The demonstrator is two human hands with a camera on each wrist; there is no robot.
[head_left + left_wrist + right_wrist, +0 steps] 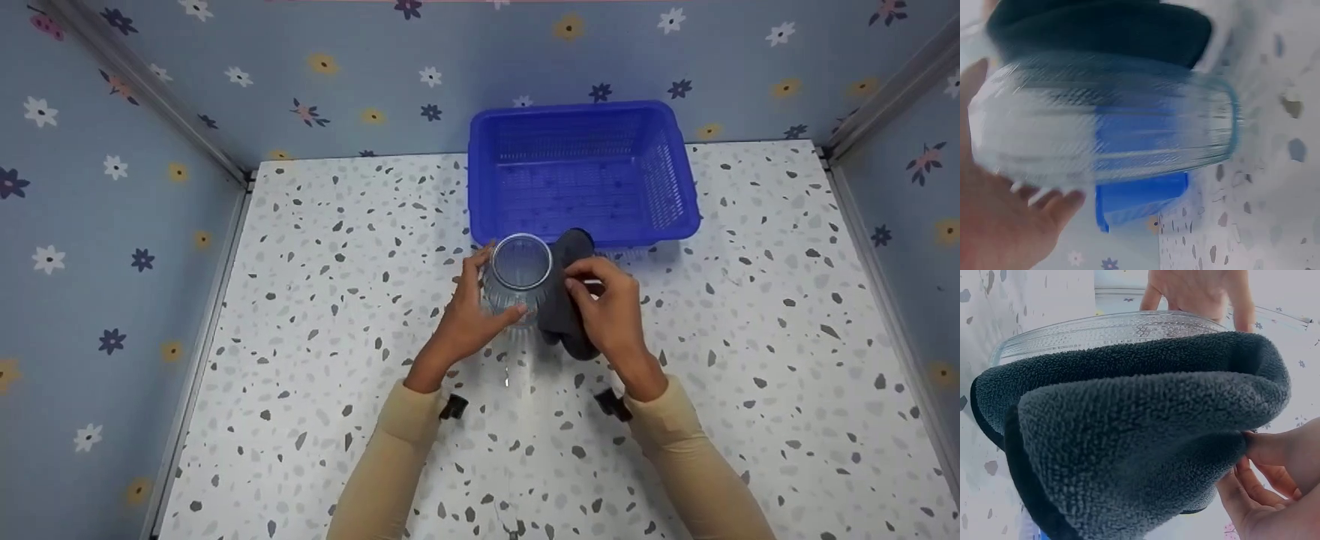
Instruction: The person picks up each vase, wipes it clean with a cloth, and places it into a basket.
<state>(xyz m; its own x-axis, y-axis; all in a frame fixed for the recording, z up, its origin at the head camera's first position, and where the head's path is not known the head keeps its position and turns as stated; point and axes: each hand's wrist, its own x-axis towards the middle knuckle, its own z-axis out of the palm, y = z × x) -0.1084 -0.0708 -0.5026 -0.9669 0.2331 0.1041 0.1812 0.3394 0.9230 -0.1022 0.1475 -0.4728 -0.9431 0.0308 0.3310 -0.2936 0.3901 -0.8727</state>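
Observation:
My left hand (471, 322) holds a clear, ribbed glass vase (495, 296), one round end facing up. In the left wrist view the vase (1100, 121) is blurred, with fingers and thumb around its wider part and its narrower end toward the table. Against the vase's right side hangs a folded dark grey terry cloth (559, 311). My right hand (613, 311) pinches this cloth between thumb and fingers. Close up in the right wrist view, the cloth (1129, 416) shows a black edging and covers part of the vase (1117, 328).
A blue plastic basket (577, 110) with perforated walls stands just beyond the hands, against the flowered back wall (480, 67). The speckled white tabletop (337, 262) lies beneath, with flowered side panels left and right.

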